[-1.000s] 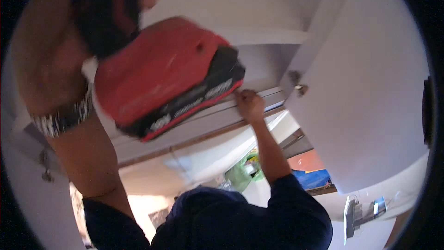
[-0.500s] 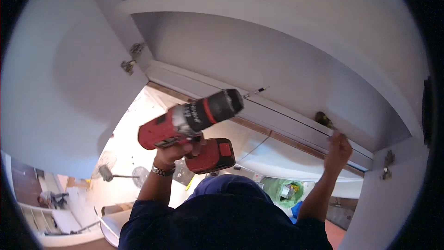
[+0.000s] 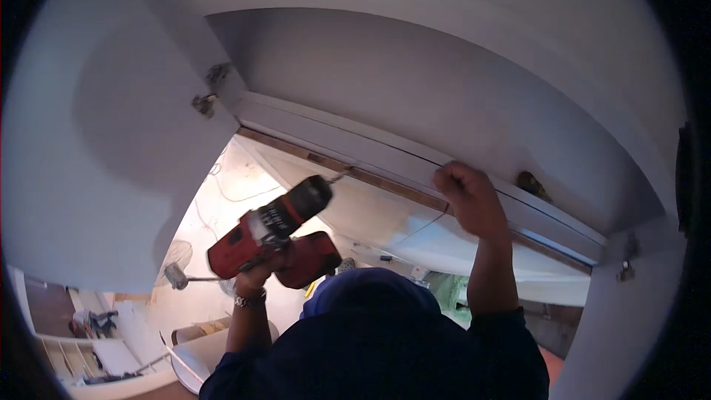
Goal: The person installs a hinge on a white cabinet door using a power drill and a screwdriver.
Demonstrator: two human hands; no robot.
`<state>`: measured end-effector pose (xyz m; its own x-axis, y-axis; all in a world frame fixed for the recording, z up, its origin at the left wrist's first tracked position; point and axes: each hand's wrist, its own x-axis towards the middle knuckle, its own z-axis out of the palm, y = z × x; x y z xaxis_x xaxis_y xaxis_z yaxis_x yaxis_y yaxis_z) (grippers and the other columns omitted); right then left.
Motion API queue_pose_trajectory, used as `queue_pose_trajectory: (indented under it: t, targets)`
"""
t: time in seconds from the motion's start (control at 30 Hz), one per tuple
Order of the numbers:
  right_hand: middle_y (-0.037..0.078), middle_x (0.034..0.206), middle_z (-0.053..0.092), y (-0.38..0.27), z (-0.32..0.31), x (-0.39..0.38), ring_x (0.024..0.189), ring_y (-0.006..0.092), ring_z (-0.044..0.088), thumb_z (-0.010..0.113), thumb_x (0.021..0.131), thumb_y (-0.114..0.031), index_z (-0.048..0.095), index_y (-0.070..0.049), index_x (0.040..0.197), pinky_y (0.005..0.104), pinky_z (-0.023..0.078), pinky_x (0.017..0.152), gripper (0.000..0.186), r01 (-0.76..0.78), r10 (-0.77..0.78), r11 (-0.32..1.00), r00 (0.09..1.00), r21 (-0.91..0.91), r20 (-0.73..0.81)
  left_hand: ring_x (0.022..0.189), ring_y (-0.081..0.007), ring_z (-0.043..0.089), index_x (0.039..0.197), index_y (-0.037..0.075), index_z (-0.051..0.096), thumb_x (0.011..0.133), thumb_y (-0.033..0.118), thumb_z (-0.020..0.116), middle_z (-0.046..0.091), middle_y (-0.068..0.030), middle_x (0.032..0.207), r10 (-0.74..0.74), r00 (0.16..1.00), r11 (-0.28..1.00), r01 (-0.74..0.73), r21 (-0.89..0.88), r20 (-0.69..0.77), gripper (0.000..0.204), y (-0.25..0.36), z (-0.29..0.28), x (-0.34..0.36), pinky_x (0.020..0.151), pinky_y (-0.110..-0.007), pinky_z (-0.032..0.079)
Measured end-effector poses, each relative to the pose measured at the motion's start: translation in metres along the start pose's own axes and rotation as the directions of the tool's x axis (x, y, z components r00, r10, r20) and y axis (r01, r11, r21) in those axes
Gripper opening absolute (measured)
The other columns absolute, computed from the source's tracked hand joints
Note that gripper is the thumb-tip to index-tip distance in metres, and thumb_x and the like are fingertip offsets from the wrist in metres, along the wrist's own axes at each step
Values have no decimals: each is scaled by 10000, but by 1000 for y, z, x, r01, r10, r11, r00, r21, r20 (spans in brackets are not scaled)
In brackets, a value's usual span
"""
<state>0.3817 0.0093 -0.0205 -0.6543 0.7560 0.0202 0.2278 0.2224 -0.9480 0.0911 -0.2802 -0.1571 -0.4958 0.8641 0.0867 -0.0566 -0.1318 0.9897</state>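
Red-and-black drill (image 3: 268,224) is in the L hand (image 3: 257,272), fingers wrapped round its grip, bit (image 3: 342,175) pointing up & R. R hand (image 3: 472,196) is curled nearly closed by the white cabinet rail (image 3: 385,152); can't tell if it holds/touches anything. Small dark item (image 3: 532,185) nearby, R side.

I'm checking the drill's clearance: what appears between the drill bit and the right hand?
In the head view, a white rail and brown strip show between the drill bit and right hand, with no loose object there.
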Motion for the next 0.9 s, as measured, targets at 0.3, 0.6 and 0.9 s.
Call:
queue_pose_trajectory:
  t: [0.3, 0.6, 0.9]
  targets:
    - [158, 873, 637, -10, -42, 55, 806, 315, 596, 560, 892, -84, 598, 6, 906, 394, 475, 760, 98, 160, -192, 784, 981, -599, 10, 565, -151, 541, 1086, 5, 552, 798, 297, 716, 584, -100, 737, 240, 947, 949, -182, -257, 216, 442, 37, -16, 39, 487, -273, 439]
    - [139, 966, 655, -18, -49, 63, 908, 296, 618, 561, 887, -84, 638, -10, 955, 382, 481, 825, 126, 72, -13, 702, 996, -709, 89, 624, -169, 558, 1195, -28, 510, 822, 267, 681, 584, -121, 812, 411, 847, 837, -204, -507, 337, 505, 44, -18, 75, 544, -297, 451]
    - [131, 933, 667, -14, -55, 52, 900, 302, 625, 614, 840, -62, 671, -22, 930, 385, 490, 819, 114, 77, -20, 692, 996, -717, 88, 649, -187, 566, 1246, -42, 489, 853, 271, 660, 578, -149, 857, 479, 779, 825, -244, -510, 403, 531, 58, -9, 90, 576, -316, 468]
